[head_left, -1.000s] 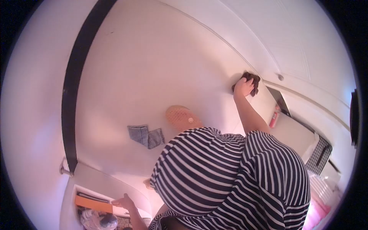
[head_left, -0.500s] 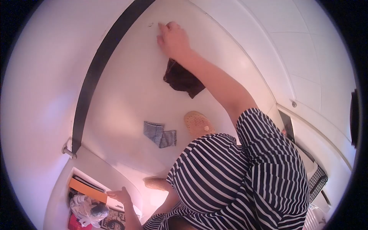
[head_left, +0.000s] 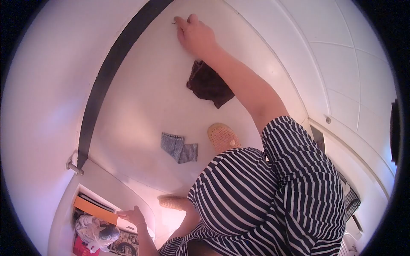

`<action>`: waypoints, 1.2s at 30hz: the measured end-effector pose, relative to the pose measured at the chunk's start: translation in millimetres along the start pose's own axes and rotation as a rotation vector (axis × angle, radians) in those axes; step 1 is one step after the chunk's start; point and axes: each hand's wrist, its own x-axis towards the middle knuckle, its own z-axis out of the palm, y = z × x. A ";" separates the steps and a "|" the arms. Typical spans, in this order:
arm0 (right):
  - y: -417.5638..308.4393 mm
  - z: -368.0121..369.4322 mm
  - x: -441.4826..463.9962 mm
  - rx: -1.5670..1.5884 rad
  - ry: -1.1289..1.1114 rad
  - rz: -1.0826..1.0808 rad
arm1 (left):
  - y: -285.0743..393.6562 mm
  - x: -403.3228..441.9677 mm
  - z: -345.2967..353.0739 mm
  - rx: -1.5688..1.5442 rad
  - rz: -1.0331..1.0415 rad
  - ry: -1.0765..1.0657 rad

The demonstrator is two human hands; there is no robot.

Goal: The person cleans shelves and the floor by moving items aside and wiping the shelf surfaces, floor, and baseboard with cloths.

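Note:
My right hand (head_left: 195, 36) reaches far out over the pale floor at the top. One outstretched digit touches a small, thin curved thing (head_left: 174, 21), too small to name; the other fingers are apart or partly curled. Below the wrist lies a crumpled dark brown cloth (head_left: 209, 84), partly covered by my forearm. At lower left my left hand (head_left: 133, 216) has its fingers stretched out by the end of an orange box (head_left: 95, 209) in an open compartment; a firm grip does not show. A folded grey-blue knit piece (head_left: 178, 148) lies on the floor, apart from both hands.
Woven tan slippers (head_left: 222, 135) are on my feet. The compartment also holds a plastic bag (head_left: 95, 232) and a red item (head_left: 83, 247). A dark strip (head_left: 102, 81) runs along the left wall, with a metal fitting (head_left: 74, 165) below. White tiles (head_left: 337, 64) stand right.
My right hand has moved slightly up and now touches the small curved thing, which lay just apart from it before. The left hand stays by the box. The view has shifted a little.

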 end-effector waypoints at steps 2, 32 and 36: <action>-1.3 -3.2 6.2 0.007 -0.013 0.012 | 2.4 -3.8 -3.9 -0.003 0.030 0.003; -2.0 -4.4 -2.0 -0.018 0.039 -0.052 | 11.1 -10.0 -9.7 0.010 -0.001 -0.005; -6.6 -0.9 -9.3 -0.076 -0.030 -0.095 | 11.3 -5.9 -10.6 0.016 -0.019 -0.012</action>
